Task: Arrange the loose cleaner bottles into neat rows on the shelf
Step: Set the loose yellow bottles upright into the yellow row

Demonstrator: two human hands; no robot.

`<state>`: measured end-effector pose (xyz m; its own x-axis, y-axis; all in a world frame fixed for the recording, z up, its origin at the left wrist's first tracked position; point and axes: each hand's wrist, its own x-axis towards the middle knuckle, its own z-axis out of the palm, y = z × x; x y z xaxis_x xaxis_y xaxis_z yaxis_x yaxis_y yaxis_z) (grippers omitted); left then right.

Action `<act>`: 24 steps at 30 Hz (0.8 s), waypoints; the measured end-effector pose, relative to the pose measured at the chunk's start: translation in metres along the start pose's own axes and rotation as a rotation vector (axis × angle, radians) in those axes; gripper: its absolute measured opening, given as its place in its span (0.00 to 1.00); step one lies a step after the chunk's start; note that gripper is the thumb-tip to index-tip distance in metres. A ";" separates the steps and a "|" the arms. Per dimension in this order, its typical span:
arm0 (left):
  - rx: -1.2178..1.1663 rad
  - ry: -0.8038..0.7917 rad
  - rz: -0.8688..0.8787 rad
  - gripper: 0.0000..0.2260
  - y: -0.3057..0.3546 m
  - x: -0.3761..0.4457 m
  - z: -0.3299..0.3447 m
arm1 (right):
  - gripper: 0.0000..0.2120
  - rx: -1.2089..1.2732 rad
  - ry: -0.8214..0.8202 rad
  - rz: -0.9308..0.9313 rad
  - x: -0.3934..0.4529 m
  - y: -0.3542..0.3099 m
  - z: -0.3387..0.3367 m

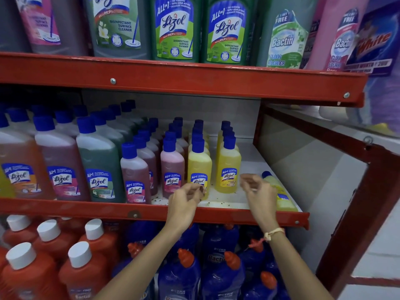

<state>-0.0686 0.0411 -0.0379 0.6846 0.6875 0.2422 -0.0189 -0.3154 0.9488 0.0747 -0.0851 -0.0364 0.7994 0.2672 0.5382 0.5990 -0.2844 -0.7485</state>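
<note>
On the middle shelf (229, 203) small blue-capped cleaner bottles stand in rows running front to back: pink ones (172, 169) and two yellow rows, fronted by one yellow bottle (199, 167) and another (228, 165). One loose yellow bottle (281, 194) lies on its side at the shelf's right end. My left hand (186, 197) hovers in front of the left yellow row, fingers loosely curled, holding nothing. My right hand (256, 187) hangs just left of the lying bottle, fingers apart and empty, partly covering that bottle.
Larger Lizol bottles (97, 167) fill the shelf's left part. Big cleaner bottles (175, 29) stand on the shelf above, orange bottles (80, 269) and blue ones (220, 273) below. A red frame post (355, 204) bounds the right side. Dark crumbs dot the shelf front.
</note>
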 end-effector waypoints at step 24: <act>-0.129 -0.222 -0.097 0.19 0.037 0.047 0.111 | 0.20 0.472 -0.446 0.461 0.057 0.047 -0.079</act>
<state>0.0433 -0.0112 -0.0138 0.8306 0.5455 0.1120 -0.0281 -0.1597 0.9868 0.1517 -0.1559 -0.0101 0.8081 0.5890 0.0028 0.0493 -0.0629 -0.9968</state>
